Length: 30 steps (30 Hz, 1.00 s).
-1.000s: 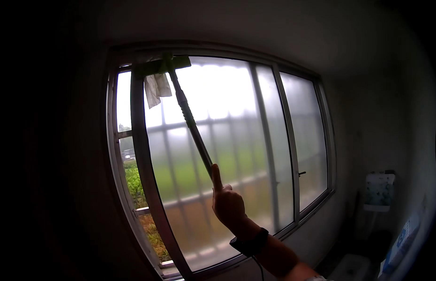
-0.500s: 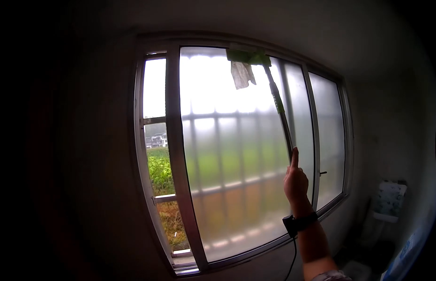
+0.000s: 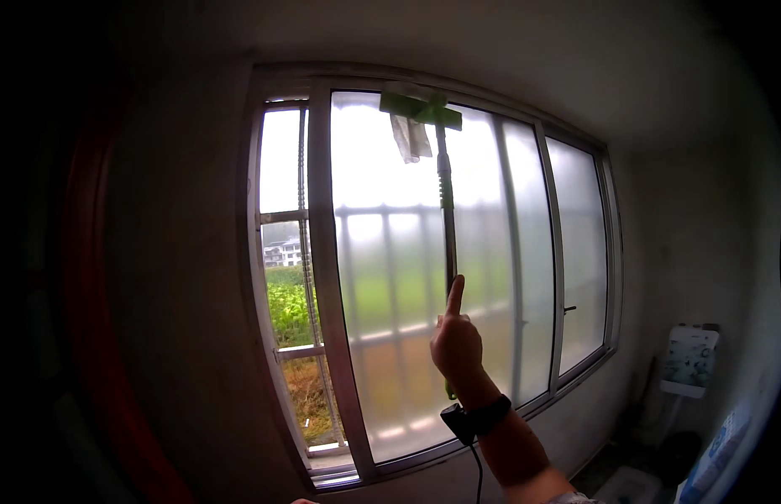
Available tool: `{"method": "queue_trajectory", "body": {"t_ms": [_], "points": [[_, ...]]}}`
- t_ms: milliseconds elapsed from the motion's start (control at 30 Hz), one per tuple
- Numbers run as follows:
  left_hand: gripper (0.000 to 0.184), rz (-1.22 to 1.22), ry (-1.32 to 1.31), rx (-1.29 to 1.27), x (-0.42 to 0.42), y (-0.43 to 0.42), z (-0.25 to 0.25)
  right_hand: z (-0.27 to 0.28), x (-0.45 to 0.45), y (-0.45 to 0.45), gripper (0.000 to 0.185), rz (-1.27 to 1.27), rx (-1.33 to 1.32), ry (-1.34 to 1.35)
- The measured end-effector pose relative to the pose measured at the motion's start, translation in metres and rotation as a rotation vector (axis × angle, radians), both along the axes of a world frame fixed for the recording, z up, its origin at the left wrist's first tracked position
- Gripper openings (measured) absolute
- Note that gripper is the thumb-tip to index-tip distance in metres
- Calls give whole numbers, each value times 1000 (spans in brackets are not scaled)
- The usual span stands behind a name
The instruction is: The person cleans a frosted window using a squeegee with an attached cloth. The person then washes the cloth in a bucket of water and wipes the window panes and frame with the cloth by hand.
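My right hand (image 3: 458,343) is wrapped round the pole of a flat mop (image 3: 448,235), with the index finger stretched up along it. The mop's green head (image 3: 420,110) is at the top of the frosted window pane (image 3: 399,277). A greyish cloth (image 3: 410,139) hangs below the head. The pole stands nearly upright, and a green end shows under my hand. On my right wrist is a black band with a small box and a cable. At the bottom edge, a sliver of skin, possibly my left hand (image 3: 304,501), barely shows; its fingers cannot be made out.
The sliding window's metal frame (image 3: 327,252) surrounds the panes. Through the gap at left, bars, green plants and a building show. A small latch (image 3: 569,310) sits on the right frame. A white patterned box (image 3: 689,361) is on the wall at right, with a squat toilet (image 3: 630,487) below.
The mop head has shifted left along the top of the pane. My right hand has moved left and lower in view, and the pole has gone from tilted to nearly upright.
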<state>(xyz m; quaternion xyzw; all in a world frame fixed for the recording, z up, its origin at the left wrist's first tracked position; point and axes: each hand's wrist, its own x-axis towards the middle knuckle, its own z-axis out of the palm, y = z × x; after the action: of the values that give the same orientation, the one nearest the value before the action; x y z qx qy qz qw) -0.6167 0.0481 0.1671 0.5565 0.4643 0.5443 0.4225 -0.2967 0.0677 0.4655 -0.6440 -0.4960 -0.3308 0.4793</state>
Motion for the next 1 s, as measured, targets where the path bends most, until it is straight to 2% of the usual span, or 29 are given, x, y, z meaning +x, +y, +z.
{"method": "queue_trajectory", "body": {"t_ms": [33,100,233,333,433,500,567,667,767,833,867,900,967,1000], "points": [[18,-16,1,-8,4,1,2,-5,-12,-5,73,0,-51,-50],[18,-45,7,-19,15,1,7,-17,-28,-12,86,-75,-67,-204],[17,-91,14,-32,30,-5,16,-35,-31,-31,86,-102,-89,-207],[16,-101,16,-53,34,-12,14,-71,-10,-46,84,-138,-176,-228],[16,-109,21,-86,32,-21,4,-132,10,-74,79,-160,-262,-248],[15,-111,32,-104,35,-29,1,-186,22,-97,76,-40,-267,-211],[15,-151,18,-108,46,-42,13,-235,24,-128,77,-60,-420,-179],[15,-225,40,-101,60,-47,19,-310,27,-165,77,-16,-466,-112],[16,-276,58,-74,77,-50,18,-347,34,-196,78,67,-635,76],[17,-307,34,-33,82,-51,21,-357,36,-206,73,394,-336,106],[17,-315,26,-25,85,-49,23,-351,31,-215,70,492,-373,227],[17,-325,-18,-29,87,-48,30,-347,28,-222,70,497,-395,236],[16,-314,-85,-19,92,-38,37,-345,24,-233,71,759,-465,565],[16,-311,-88,-30,95,-33,43,-342,23,-238,71,758,-477,568]]}}
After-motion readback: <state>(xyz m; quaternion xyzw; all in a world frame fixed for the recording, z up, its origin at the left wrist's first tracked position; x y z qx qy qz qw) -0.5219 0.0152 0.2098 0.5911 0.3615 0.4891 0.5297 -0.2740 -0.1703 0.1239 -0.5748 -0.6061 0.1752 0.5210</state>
